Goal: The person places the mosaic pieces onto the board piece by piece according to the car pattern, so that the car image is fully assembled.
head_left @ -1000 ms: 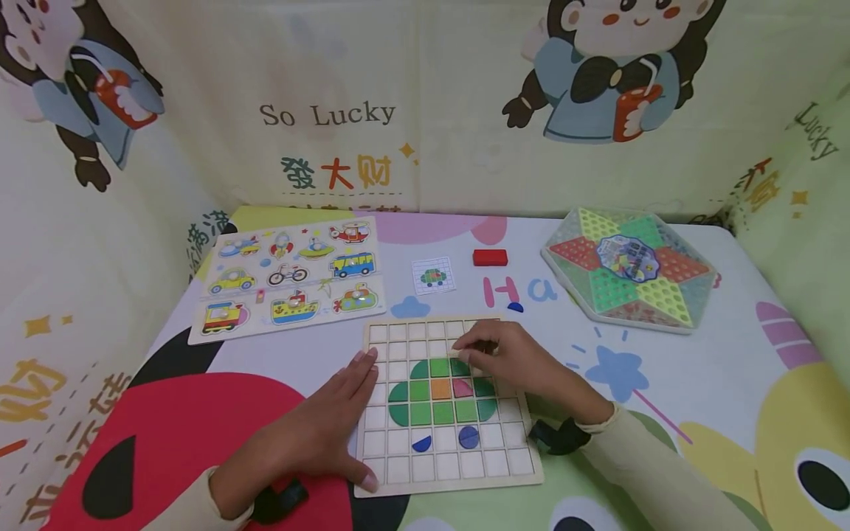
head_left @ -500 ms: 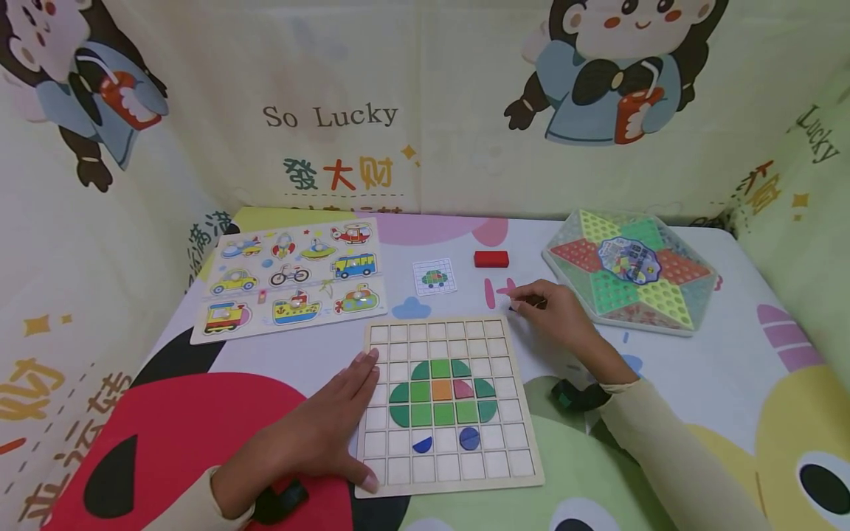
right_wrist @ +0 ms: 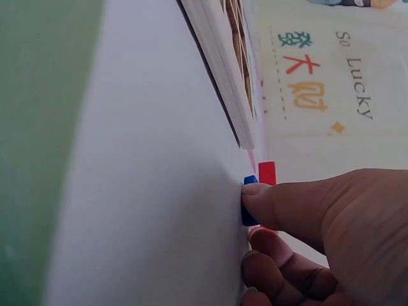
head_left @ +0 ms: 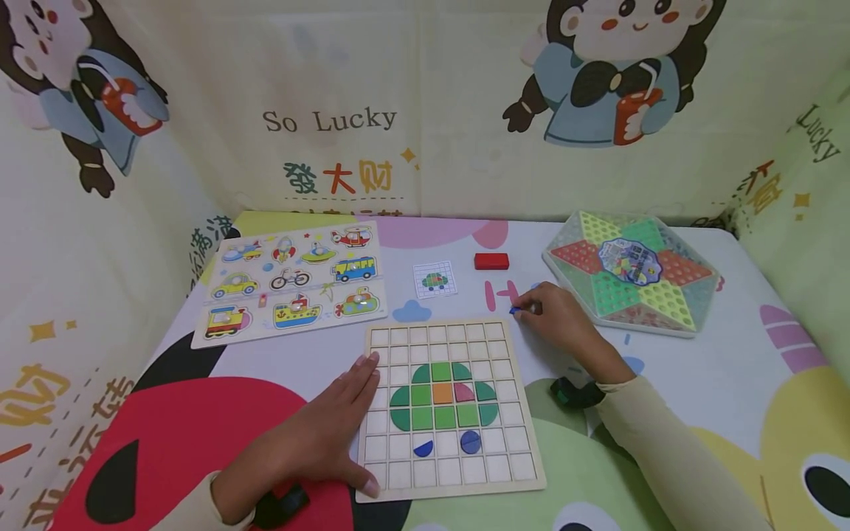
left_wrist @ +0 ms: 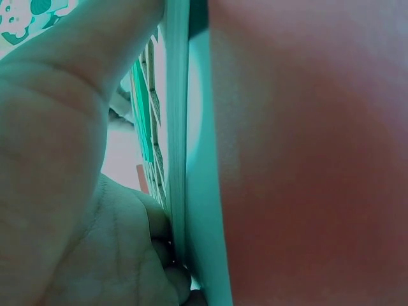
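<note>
Beyond the far right corner of the wooden grid board [head_left: 451, 493], my right hand [head_left: 561, 318] pinches a small blue half-circle tile [right_wrist: 250, 215] between thumb and fingers, low over the table. My left hand [head_left: 319, 428] lies along the board's left edge, fingers straight and thumb at the near corner. Several green tiles [head_left: 421, 419] in the grid surround an orange square tile [head_left: 442, 393] and a pink tile [head_left: 463, 392]. Below them sit a blue half-circle [head_left: 423, 448] and a full blue circle [head_left: 470, 442] made of two halves.
A small pattern card [head_left: 434, 279] and a red block [head_left: 491, 262] lie behind the board. A vehicle puzzle board [head_left: 319, 291] is at back left. On the back right rests a hexagonal game box [head_left: 627, 269]. A printed curtain [head_left: 451, 169] rises behind the table.
My right hand has left the board's upper right cells, moved right and back to the table, and picked at the blue half-circle tile lying there. The left hand keeps its place.
</note>
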The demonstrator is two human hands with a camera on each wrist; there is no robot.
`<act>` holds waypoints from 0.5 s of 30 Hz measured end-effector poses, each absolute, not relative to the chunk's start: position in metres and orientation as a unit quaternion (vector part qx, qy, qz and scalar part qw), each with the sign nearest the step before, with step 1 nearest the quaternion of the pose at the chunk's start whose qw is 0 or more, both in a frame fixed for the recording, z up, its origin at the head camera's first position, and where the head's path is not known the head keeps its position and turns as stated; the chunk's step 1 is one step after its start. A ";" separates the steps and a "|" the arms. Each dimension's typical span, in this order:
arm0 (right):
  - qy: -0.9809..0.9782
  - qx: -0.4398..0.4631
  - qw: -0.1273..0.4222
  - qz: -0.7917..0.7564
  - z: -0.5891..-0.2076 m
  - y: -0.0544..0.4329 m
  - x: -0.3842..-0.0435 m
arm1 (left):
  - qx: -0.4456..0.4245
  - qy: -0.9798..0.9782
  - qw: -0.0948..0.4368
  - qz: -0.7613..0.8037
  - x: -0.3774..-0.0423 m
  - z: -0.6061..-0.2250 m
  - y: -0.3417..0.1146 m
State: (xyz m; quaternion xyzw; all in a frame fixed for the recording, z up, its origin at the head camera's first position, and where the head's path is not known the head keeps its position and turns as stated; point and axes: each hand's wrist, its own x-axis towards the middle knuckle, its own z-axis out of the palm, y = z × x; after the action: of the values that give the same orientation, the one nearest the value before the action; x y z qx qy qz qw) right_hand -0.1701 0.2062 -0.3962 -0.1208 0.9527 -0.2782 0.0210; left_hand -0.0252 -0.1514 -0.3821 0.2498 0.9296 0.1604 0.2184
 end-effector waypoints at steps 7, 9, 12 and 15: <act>0.947 -0.119 0.027 -0.297 -0.395 0.205 -0.165 | 0.252 0.929 0.219 0.160 -0.025 -0.382 -0.151; 0.942 -0.125 0.026 -0.310 -0.393 0.203 -0.163 | 0.252 0.929 0.220 0.159 -0.025 -0.382 -0.151; 0.930 -0.148 0.026 -0.335 -0.391 0.197 -0.158 | 0.251 0.930 0.217 0.159 -0.025 -0.381 -0.151; 0.918 -0.172 0.032 -0.355 -0.388 0.190 -0.151 | 0.249 0.930 0.215 0.161 -0.025 -0.380 -0.151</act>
State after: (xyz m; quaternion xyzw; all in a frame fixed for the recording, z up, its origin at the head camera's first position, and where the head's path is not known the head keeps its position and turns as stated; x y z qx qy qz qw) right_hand -0.1512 0.1896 -0.3880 -0.1718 0.9185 -0.3547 0.0324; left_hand -0.0250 -0.1509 -0.3801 0.2494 0.9304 0.1608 0.2151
